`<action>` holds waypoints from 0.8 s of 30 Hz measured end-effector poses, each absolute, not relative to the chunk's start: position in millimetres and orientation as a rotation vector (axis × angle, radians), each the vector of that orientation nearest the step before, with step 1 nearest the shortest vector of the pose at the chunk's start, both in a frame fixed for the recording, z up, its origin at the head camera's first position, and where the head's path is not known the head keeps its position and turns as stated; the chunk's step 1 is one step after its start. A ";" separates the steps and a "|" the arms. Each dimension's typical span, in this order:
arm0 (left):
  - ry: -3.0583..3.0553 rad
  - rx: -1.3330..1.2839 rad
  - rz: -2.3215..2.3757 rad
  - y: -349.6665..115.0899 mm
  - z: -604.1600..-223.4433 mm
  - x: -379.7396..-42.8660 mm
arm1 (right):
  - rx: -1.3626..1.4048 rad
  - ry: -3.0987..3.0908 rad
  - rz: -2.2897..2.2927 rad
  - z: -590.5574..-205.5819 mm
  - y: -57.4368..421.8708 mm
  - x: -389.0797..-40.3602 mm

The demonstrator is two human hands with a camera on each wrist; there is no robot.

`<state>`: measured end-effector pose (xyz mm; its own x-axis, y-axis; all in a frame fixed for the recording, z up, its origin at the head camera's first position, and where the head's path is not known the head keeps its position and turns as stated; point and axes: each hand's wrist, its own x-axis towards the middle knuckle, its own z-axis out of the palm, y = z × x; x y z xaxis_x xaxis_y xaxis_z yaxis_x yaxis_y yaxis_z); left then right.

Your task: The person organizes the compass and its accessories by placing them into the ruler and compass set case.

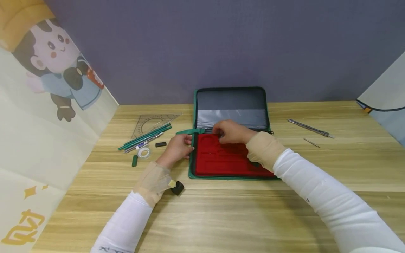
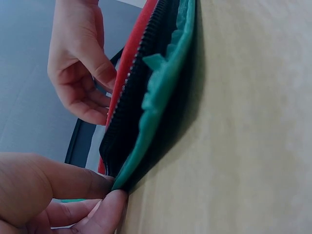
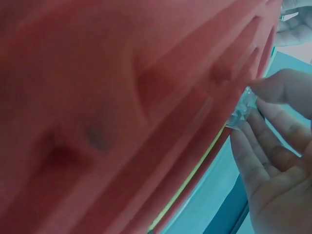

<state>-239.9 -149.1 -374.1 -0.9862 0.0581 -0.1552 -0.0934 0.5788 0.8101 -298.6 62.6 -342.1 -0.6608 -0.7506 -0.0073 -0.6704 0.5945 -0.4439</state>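
A green zip case (image 1: 191,171) lies unfolded on the table, its dark lid (image 1: 231,100) leaning against the back wall. Red moulded lining (image 1: 234,168) with shaped hollows fills the lower half. My left hand (image 1: 178,149) pinches the case's green edge between thumb and forefinger, seen closely in the left wrist view. Over the lining's far left part, my right hand (image 1: 232,131) holds a small clear plastic piece (image 3: 241,109) between thumb and fingers, at the lining's edge. What kind of piece it is cannot be told. A green strap (image 1: 190,131) sticks out at the left.
Left of the case lie a clear set square (image 1: 136,130), green pencils (image 1: 147,136), a white ring (image 1: 143,152), a black block (image 1: 160,144) and a green block (image 1: 134,161). To the right are a long metal instrument (image 1: 308,128) and a short metal piece (image 1: 311,142).
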 end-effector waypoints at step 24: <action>2.641 -0.009 1.360 -149.5 -372.2 -238.6 | -0.884 2.828 -0.554 -336.9 67.0 -283.5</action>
